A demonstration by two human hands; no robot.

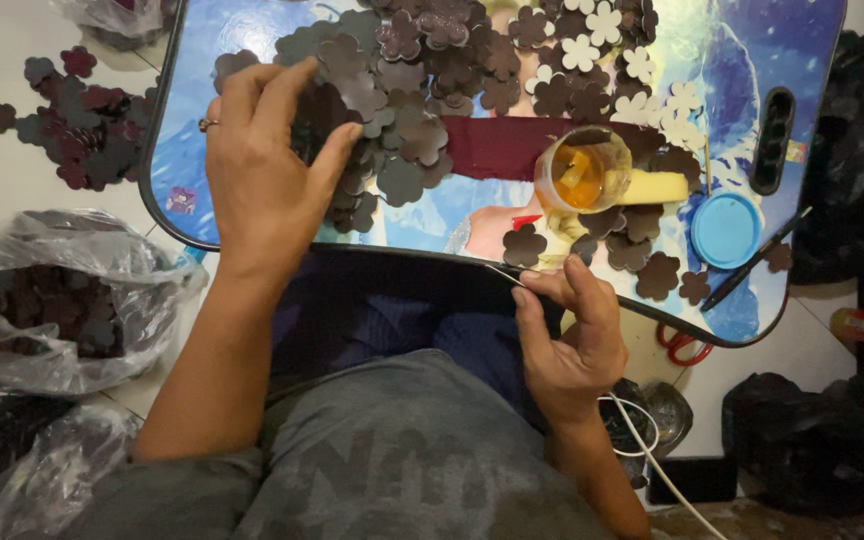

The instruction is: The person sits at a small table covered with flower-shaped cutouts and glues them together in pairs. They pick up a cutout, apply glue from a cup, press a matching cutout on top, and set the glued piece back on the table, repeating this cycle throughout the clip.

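Filling most of the view is a lap tray [192, 120] with a bright cartoon print and a dark rim, resting across the person's knees. Across its upper half lies a heap of dark flower-shaped cutouts [422, 90], with a smaller patch of pale cutouts [612, 50] toward the upper right. To the left, on the white floor, sits a clear plastic bag [62, 300] with more dark pieces inside, and a loose scatter of cutouts [72, 110] lies above it.

The left hand [262, 180] rests on the dark heap, fingers spread and curled, thumb and forefinger closing on one cutout at the heap's left edge. The right hand [567, 335] sits at the tray's near rim, thumb and fingertips pinched on what looks like a thin needle or wire [504, 273]; it is too fine to tell which.

A small clear cup [582, 170] of amber liquid stands by a yellow sponge [652, 187], with a blue lid [726, 229] and a dark pen [757, 262] to the right. Red scissor handles [682, 347] peek from under the tray.

The cutouts look flat, light and slightly flexible, likely leather or foam. They should lift best by a petal edge, since they overlap and may slide together.
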